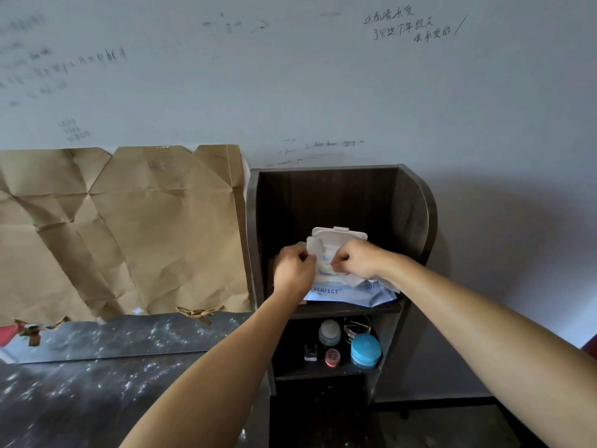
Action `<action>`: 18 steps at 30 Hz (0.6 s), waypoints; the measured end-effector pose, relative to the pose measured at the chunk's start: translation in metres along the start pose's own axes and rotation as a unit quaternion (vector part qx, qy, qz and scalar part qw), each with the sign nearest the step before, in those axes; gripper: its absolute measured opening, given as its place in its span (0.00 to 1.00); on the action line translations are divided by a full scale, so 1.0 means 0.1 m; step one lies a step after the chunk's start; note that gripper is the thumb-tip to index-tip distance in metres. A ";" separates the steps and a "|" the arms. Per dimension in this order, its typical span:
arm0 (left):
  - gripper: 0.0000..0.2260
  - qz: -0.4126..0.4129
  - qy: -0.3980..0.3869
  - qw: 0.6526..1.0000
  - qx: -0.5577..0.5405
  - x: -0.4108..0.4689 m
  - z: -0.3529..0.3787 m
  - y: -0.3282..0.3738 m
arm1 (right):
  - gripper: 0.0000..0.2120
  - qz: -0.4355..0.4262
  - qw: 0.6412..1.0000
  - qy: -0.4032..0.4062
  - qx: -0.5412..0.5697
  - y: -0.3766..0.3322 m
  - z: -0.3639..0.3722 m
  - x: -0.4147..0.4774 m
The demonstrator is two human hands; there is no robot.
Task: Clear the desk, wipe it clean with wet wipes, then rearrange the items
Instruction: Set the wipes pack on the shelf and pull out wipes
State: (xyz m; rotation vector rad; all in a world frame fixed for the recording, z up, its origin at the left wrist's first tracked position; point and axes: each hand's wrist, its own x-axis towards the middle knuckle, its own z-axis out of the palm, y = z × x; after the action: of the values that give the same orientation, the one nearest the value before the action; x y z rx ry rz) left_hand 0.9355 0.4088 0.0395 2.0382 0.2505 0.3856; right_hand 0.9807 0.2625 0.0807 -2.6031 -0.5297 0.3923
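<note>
Counter, dark stone-look surface speckled with white dust, fills lower left and carries no loose items on the visible part; clearing looks done, wiping not yet begun, by my read. Creased brown kraft paper sheet stands against the wall behind it. Dark wooden shelf unit with curved side panels sits just right of the counter, and the task's thing is on its upper shelf: soft white-and-blue wet wipes pack with white plastic flip lid, lid standing open at the back. Pack lies straight ahead of both arms, long axis running left-right, printed front edge toward the person. Both hands are at the pack's top opening, about equally near. Left hand is curled, fingers pinched on a translucent flap or seal sticker at the opening's left side. Right hand is curled tight over the opening's right side, fingertips pinching what looks like a wipe or the film edge; exactly which I cannot tell. Forearms stretch forward and converge, palms down. Lower shelf holds small things: round blue plastic jar, frosted white-capped jar, small pink round pot, tiny dark bottle. Next move likely turns on pulling a wipe up and toward the person, away from the open lid.
</note>
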 end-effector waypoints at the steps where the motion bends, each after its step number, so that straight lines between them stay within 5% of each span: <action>1: 0.08 0.000 -0.001 1.000 -0.005 0.00 0.00 0.00 | 0.04 0.011 1.000 0.008 0.000 -0.02 -0.01 0.02; 6: 0.09 -0.016 -0.001 0.998 -0.057 0.01 -0.02 0.03 | 0.10 0.016 0.966 0.202 -0.163 -0.18 0.11 -0.01; 8: 0.09 -0.025 0.009 0.997 -0.066 0.00 -0.02 0.05 | 0.11 0.011 0.957 0.216 -0.194 -0.21 0.12 -0.03; 13: 0.09 -0.061 0.042 0.993 -0.094 0.02 0.03 0.08 | 0.09 0.102 0.991 0.029 -0.087 -0.30 -0.08 -0.03; 18: 0.09 -0.084 0.059 0.987 -0.124 0.04 0.05 0.19 | 0.11 0.124 0.985 -0.108 -0.060 -0.33 -0.31 -0.06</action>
State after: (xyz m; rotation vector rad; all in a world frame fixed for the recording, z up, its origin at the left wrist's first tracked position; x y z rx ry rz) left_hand 0.9415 0.3968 0.0544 1.7379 0.4219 0.4118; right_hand 0.9763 0.2752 0.1244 -2.7697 -0.3042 0.7517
